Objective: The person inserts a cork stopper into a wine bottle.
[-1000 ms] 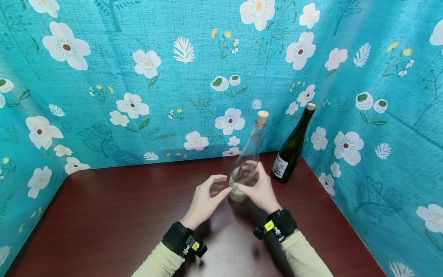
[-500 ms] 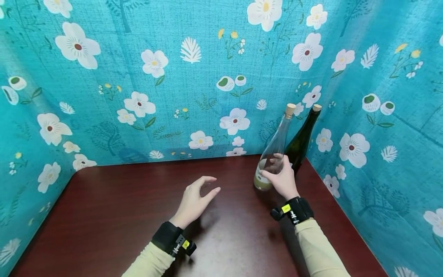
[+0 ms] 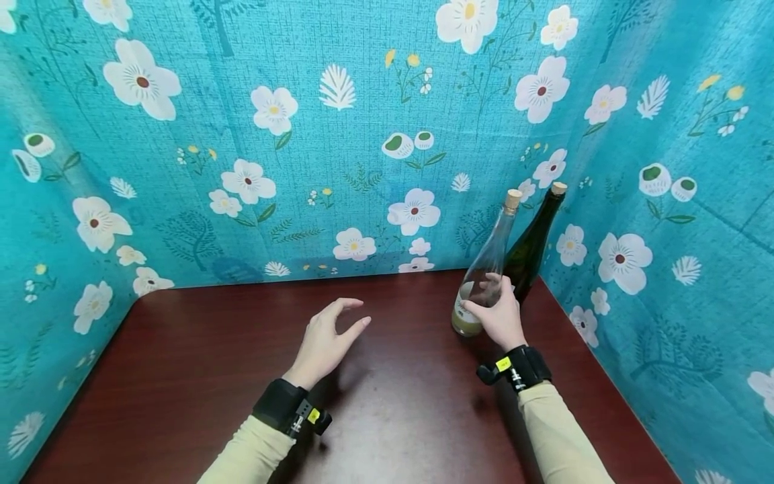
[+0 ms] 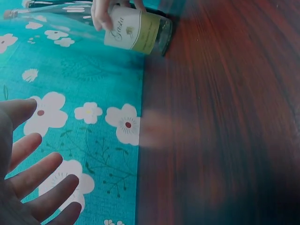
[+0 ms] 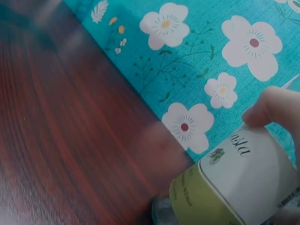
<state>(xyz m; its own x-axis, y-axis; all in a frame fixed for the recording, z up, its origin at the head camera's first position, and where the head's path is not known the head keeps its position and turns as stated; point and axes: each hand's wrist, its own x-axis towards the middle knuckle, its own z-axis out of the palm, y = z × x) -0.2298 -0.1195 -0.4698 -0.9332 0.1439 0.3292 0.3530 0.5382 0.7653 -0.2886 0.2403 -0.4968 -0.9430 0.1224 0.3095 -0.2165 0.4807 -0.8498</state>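
Note:
In the head view, a clear glass wine bottle (image 3: 481, 264) with a cork stands on the right of the table. My right hand (image 3: 502, 314) grips its lower body, thumb on the near side and fingers around the back. The bottle's white and olive-green label (image 5: 248, 173) fills the lower right of the right wrist view. Close behind it is a dark green corked bottle (image 3: 533, 247), its lower part hidden by the clear bottle and my hand. My left hand (image 3: 322, 344) hovers over the middle of the table, fingers relaxed and holding nothing.
A dark red-brown wooden table (image 3: 211, 376) lies under both hands. Blue floral cloth (image 3: 338, 168) hangs along its back and both sides, with the bottles close to the back right corner. Both wrists wear black camera straps.
My right hand has carried the clear bottle rightward, from the middle to beside the dark green bottle. My left hand has drawn away to the left.

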